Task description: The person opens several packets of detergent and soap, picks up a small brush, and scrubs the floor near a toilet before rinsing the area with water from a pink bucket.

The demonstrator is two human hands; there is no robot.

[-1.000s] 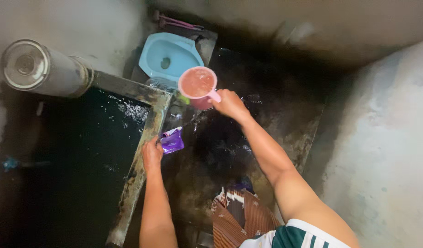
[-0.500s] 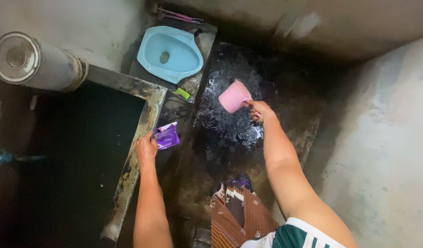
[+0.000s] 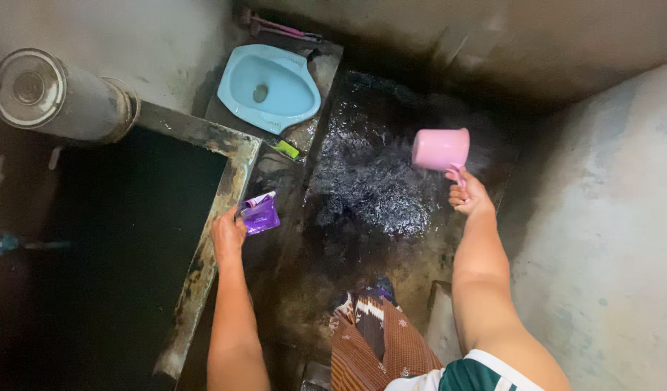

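The water tank (image 3: 123,246) beside the blue squat toilet (image 3: 270,83) is too dark to show its depth, and the bottom edge cuts it off. Thrown water blurs the floor (image 3: 370,181) right of the toilet. The left hand (image 3: 228,235) covers part of the purple sachet (image 3: 261,214).

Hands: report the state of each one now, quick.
Left hand: closed on the purple pouch, resting on the tank rim.
Right hand: closed on the handle of the pink dipper.
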